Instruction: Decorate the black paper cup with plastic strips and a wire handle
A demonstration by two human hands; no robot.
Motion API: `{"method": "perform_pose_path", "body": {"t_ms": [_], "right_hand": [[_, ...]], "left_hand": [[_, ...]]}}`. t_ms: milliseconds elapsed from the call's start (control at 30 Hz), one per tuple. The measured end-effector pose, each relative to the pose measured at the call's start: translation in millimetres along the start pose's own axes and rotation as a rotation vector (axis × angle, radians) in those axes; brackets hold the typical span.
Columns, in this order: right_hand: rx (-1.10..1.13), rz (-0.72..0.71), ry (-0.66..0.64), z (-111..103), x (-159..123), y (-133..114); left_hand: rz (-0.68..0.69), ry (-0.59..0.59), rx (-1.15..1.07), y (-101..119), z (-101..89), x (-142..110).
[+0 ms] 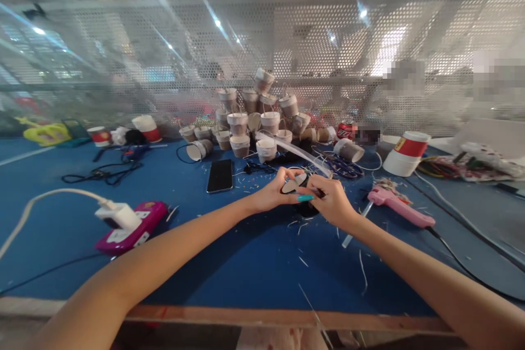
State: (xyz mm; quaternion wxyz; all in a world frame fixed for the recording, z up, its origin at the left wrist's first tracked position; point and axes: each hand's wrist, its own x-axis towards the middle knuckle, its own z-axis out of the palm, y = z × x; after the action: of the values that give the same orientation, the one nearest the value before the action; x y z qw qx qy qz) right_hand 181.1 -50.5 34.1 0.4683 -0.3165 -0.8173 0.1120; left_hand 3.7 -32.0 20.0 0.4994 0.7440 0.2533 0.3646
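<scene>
Near the middle of the table, my left hand (278,192) is closed around a small round thing with a pale flat face (292,184) and darker sides. A turquoise tip (305,197) shows at the end of my left thumb. Against it, my right hand (330,197) is closed, its fingers pinched at the right side of the same piece. Whether it also holds something small is hidden. Dark material (307,209) shows just under both hands. A long whitish strip (301,152) slants down from the stacked cups to behind my right hand.
Small handled cups (240,145) are stacked at the back. A black phone (220,176) lies left of my hands, beyond a purple power strip (133,224). On the right are a pink glue gun (404,208) with its cord and a red-and-white paper cup (407,153). Scraps litter the blue tabletop (262,268).
</scene>
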Motion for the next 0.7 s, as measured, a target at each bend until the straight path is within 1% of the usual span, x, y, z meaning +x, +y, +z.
{"method": "perform_pose_path", "body": {"t_ms": [100, 167, 233, 333, 400, 467, 533, 700], "right_hand": [[0.012, -0.028, -0.037, -1, 0, 1], [0.017, -0.061, -0.061, -2, 0, 2], [0.014, -0.091, -0.066, -3, 0, 2], [0.024, -0.099, -0.085, -5, 0, 2], [0.041, -0.082, -0.108, -5, 1, 0], [0.058, -0.058, -0.132, -5, 1, -2], [0.074, -0.052, -0.145, -5, 1, -4], [0.070, -0.080, -0.166, -2, 0, -9]], "left_hand": [[0.082, -0.146, 0.237, 4, -4.9, 0], [0.116, -0.198, 0.335, 4, -7.3, 0], [0.140, -0.208, 0.411, 4, -9.1, 0], [0.159, -0.177, 0.521, 8, -12.1, 3], [0.153, -0.206, 0.532, 13, -14.5, 5], [0.129, -0.279, 0.483, 19, -16.5, 6], [0.099, -0.322, 0.431, 24, -17.6, 6], [0.083, -0.320, 0.396, 28, -14.0, 1]]}}
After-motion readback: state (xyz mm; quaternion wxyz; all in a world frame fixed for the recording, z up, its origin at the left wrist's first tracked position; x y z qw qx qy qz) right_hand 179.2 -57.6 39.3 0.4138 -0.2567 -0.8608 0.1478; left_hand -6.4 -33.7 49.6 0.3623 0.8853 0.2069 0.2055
